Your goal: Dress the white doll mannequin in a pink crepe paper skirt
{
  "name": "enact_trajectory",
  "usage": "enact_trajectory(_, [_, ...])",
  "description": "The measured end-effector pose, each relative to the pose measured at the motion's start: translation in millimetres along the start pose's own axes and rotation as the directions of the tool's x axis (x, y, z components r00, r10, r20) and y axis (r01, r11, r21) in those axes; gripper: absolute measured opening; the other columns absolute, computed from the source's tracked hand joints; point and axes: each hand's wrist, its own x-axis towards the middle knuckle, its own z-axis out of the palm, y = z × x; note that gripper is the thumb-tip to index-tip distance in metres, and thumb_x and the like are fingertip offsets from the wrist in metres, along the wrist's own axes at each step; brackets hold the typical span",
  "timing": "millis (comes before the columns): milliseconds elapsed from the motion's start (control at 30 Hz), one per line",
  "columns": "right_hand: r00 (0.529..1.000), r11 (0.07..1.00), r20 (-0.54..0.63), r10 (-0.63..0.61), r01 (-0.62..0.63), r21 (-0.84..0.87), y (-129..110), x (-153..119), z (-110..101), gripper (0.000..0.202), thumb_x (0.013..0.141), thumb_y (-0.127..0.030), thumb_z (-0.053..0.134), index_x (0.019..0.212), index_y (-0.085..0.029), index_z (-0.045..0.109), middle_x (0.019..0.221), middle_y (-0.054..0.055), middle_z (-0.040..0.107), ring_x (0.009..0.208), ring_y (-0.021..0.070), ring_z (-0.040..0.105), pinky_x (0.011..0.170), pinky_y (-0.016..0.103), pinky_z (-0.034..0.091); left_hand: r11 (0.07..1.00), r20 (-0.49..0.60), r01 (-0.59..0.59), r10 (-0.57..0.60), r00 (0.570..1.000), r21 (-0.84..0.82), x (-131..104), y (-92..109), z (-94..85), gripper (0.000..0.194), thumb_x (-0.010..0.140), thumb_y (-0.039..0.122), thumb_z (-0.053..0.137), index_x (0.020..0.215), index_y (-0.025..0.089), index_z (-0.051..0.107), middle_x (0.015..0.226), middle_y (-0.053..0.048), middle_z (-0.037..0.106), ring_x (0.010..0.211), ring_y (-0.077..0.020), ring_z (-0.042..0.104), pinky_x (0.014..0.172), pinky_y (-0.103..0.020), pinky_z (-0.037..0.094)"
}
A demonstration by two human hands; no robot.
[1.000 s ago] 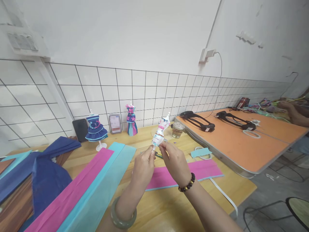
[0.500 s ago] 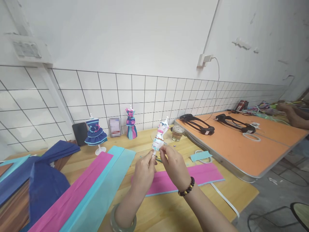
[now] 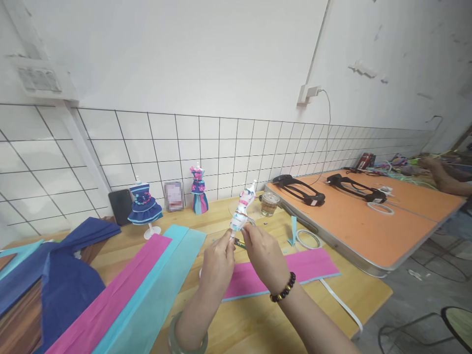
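Observation:
A miniature dress form (image 3: 241, 210), white with pink and blue patches and a thin brown line round its waist, tilts to the right above the table. My left hand (image 3: 218, 263) is closed round its white stem just below the body. My right hand (image 3: 264, 250) pinches at the form's lower right edge; its fingertips are partly hidden. Under both hands lies a pink fabric strip (image 3: 309, 263) with a light blue edge. A cutter-like tool (image 3: 240, 243) shows between the hands on the table.
At left lie pink fabric (image 3: 121, 290), light blue fabric (image 3: 158, 285) and navy fabric (image 3: 70, 285). Two dressed forms, one in blue ruffles (image 3: 143, 204) and one in a striped skirt (image 3: 199, 194), stand behind. A glass cup (image 3: 270, 203) and tape roll (image 3: 309, 239) sit right.
The small light blue piece by the tape roll has gone from lying across it to standing narrow at its left. My hands keep nearly the same hold; the view has shifted slightly.

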Motion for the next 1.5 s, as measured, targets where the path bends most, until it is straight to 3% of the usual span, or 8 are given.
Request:
enact_trajectory(167, [0.994, 0.991, 0.1, -0.038, 0.05, -0.125, -6.1, 4.1, -8.3, 0.018, 0.086, -0.008, 0.039, 0.075, -0.017, 0.05, 0.062, 0.004, 0.056, 0.05, 0.0161, 0.05, 0.047, 0.027, 0.029, 0.964, -0.028, -0.106, 0.116, 0.993, 0.245, -0.8, -1.4, 3.8, 0.035, 0.09, 0.02, 0.029, 0.115, 0.015, 0.053, 0.084, -0.008, 0.068, 0.076, -0.0195, 0.063, 0.066, -0.029, 0.046])
enact_trajectory(333, [0.989, 0.98, 0.142, -0.038, 0.064, -0.188, -8.7, 7.9, -9.9, 0.02, 0.078, 0.0, 0.04, 0.071, -0.016, 0.05, 0.059, 0.005, 0.056, 0.046, 0.0158, 0.049, 0.045, 0.028, 0.023, 0.912, 0.013, -0.094, 0.097, 0.995, 0.399, -0.8, -4.4, 7.4, 0.036, 0.088, 0.014, 0.03, 0.117, 0.017, 0.051, 0.083, -0.007, 0.068, 0.075, -0.0205, 0.064, 0.061, -0.028, 0.044])
enact_trajectory(567, [0.997, 0.985, 0.075, 0.013, 0.0, -0.172, -5.3, 12.3, -4.4, 0.019, 0.077, -0.01, 0.044, 0.06, -0.018, 0.051, 0.054, 0.004, 0.057, 0.045, 0.0143, 0.048, 0.045, 0.028, 0.019, 0.97, 0.024, -0.09, 0.086, 0.996, 0.227, -0.9, 1.1, 3.6, 0.031, 0.09, 0.018, 0.027, 0.1, 0.019, 0.057, 0.072, -0.004, 0.064, 0.067, -0.0187, 0.06, 0.057, -0.027, 0.04])
enact_trajectory(733, [0.997, 0.995, 0.066, 0.05, -0.044, -0.089, -0.6, 11.7, -8.5, 0.021, 0.077, -0.014, 0.046, 0.057, -0.018, 0.051, 0.052, 0.001, 0.055, 0.048, 0.0134, 0.049, 0.047, 0.026, 0.025, 0.998, 0.054, -0.032, 0.029, 0.998, 0.06, -1.3, 7.0, 0.5, 0.031, 0.09, 0.024, 0.028, 0.088, 0.019, 0.058, 0.068, -0.003, 0.061, 0.063, -0.0169, 0.058, 0.056, -0.026, 0.039])
enact_trajectory(867, [0.994, 1.0, 0.108, 0.015, -0.016, 0.006, 5.3, 7.5, -12.5, 0.021, 0.084, -0.016, 0.044, 0.067, -0.018, 0.055, 0.058, 0.0, 0.058, 0.054, 0.0131, 0.053, 0.051, 0.024, 0.032, 1.0, 0.066, 0.014, -0.013, 0.998, -0.017, 0.0, 4.8, -1.7, 0.029, 0.09, 0.027, 0.03, 0.088, 0.019, 0.058, 0.066, -0.001, 0.059, 0.061, -0.0154, 0.058, 0.058, -0.025, 0.041])
enact_trajectory(1000, [0.989, 0.998, 0.145, -0.042, 0.034, 0.059, 7.8, 3.0, -13.1, 0.022, 0.089, -0.014, 0.038, 0.079, -0.019, 0.056, 0.068, 0.001, 0.06, 0.061, 0.0131, 0.056, 0.056, 0.023, 0.037, 1.0, 0.053, 0.026, -0.025, 0.998, -0.013, 0.8, 1.2, -2.0, 0.032, 0.09, 0.028, 0.03, 0.099, 0.018, 0.059, 0.069, -0.002, 0.061, 0.061, -0.0154, 0.059, 0.058, -0.025, 0.041])
enact_trajectory(1133, [0.988, 0.998, 0.144, -0.056, 0.057, -0.004, 5.7, 2.3, -10.7, 0.021, 0.09, -0.017, 0.038, 0.078, -0.017, 0.055, 0.067, 0.003, 0.058, 0.062, 0.0156, 0.054, 0.057, 0.025, 0.036, 0.998, 0.05, 0.003, -0.006, 0.999, 0.058, 0.2, 0.8, 0.1, 0.036, 0.09, 0.028, 0.029, 0.11, 0.017, 0.057, 0.075, -0.005, 0.064, 0.065, -0.0173, 0.06, 0.059, -0.027, 0.041])
enact_trajectory(1500, [0.991, 0.993, 0.095, -0.092, 0.098, -0.059, 5.5, 8.7, -10.9, 0.022, 0.081, -0.01, 0.04, 0.065, -0.016, 0.054, 0.06, 0.005, 0.055, 0.054, 0.016, 0.044, 0.054, 0.029, 0.026, 0.984, 0.066, -0.076, 0.066, 0.996, 0.163, 0.8, 1.8, -0.7, 0.035, 0.09, 0.023, 0.027, 0.108, 0.016, 0.056, 0.073, -0.005, 0.062, 0.066, -0.0187, 0.057, 0.061, -0.029, 0.041])
